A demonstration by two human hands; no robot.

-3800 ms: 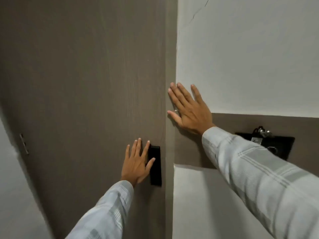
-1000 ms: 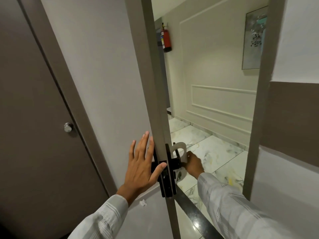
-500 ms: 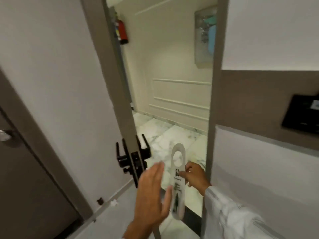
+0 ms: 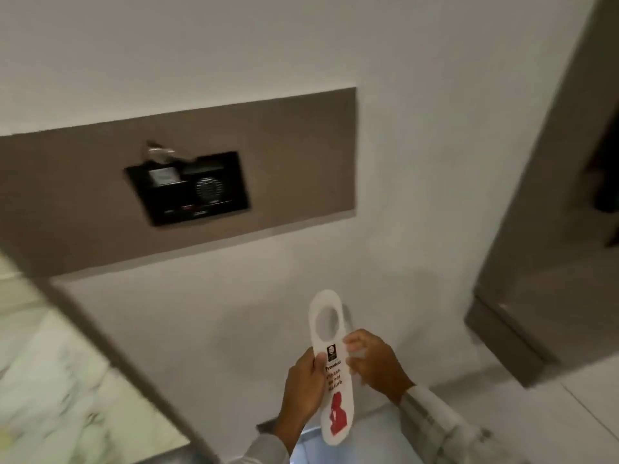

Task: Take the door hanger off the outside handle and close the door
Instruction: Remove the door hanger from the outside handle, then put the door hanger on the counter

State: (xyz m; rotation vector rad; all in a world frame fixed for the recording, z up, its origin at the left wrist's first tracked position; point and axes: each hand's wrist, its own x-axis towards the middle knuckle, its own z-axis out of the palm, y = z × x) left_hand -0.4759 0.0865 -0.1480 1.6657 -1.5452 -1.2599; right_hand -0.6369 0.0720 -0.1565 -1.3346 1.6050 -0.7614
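The white door hanger, with an oval hole at its top and red print below, is upright in front of the wall, low in the view. My left hand grips its left edge and my right hand grips its right edge. The door and its handles are out of view. Only the grey door frame runs slanting at the lower left, with marble corridor floor beyond it.
A black wall panel with a key card slot sits on a brown band of the white wall ahead. A grey cabinet or wardrobe side stands at the right. Pale floor lies below it.
The view has swung right, away from the open door. The hanger, held by my right hand alone before, is now gripped by both hands in front of the wall.
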